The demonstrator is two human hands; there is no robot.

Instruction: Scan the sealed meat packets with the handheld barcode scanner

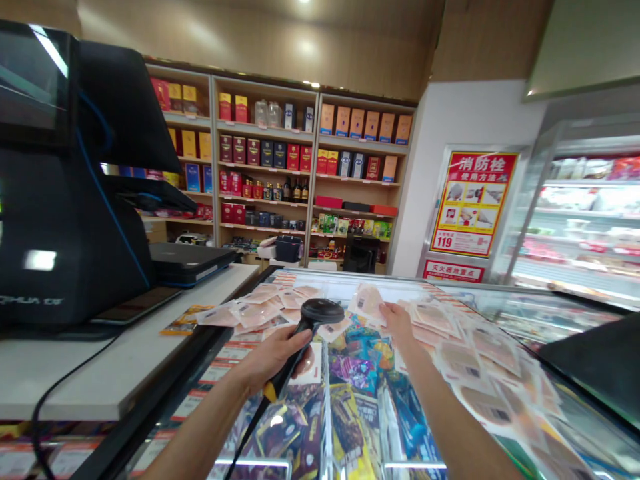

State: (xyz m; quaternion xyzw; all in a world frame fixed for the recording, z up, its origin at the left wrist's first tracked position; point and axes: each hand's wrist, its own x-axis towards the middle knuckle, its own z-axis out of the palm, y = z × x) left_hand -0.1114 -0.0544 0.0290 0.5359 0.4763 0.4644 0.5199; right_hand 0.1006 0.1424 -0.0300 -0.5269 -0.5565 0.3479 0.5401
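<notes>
A black handheld barcode scanner with a trailing cord is gripped by my left hand, its head tilted forward over the glass counter. In my right hand is a flat clear packet with a pale round piece inside and a barcode label, held by its right edge. The packet stands just right of the scanner head, apart from it. Similar packets lie spread on the glass to the left. More of them form an overlapping pile on the right, partly behind my right forearm.
Under the glass top lie colourful wrapped snacks. At left, a black checkout terminal stands on a white counter, near an orange packet. Shelves of boxes and bottles line the back. A lit display fridge stands at right.
</notes>
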